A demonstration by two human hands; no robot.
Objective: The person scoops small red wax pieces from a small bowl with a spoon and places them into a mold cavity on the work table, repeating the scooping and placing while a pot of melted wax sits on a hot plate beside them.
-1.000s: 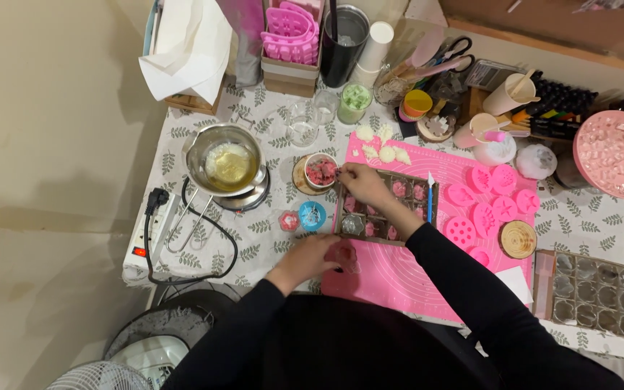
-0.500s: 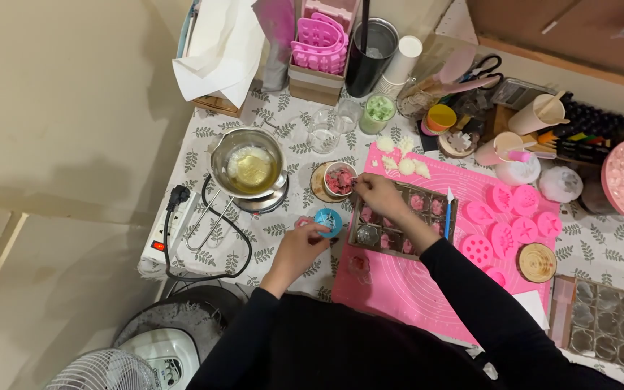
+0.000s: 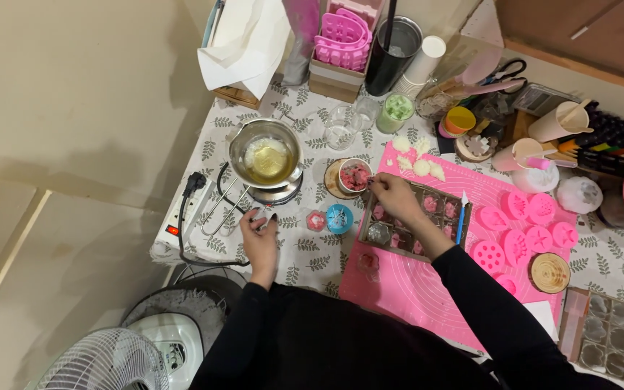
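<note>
My left hand (image 3: 260, 232) is at the front of the hot plate (image 3: 274, 193), its fingers closed on a small white object (image 3: 260, 212). On the hot plate stands a metal pot (image 3: 265, 155) of yellowish melted liquid. My right hand (image 3: 393, 195) hovers over the left end of a dark compartment mould (image 3: 414, 217) holding pink pieces. Its fingertips are pinched together right beside a small bowl of pink chunks (image 3: 355, 175). I cannot make out anything between those fingers. Between my hands lie a blue round lid (image 3: 339, 217) and a small pink piece (image 3: 315, 220).
A pink silicone mat (image 3: 413, 289) lies under the mould, with pink flower moulds (image 3: 521, 227) and a wooden disc (image 3: 549, 272) to the right. Cups, jars and scissors crowd the back. A power strip (image 3: 180, 217) hangs at the left edge; a fan (image 3: 102, 361) stands below.
My left hand has moved left from the blue lid to the hot plate's front. My right hand has shifted from the mould up to the bowl of pink chunks.
</note>
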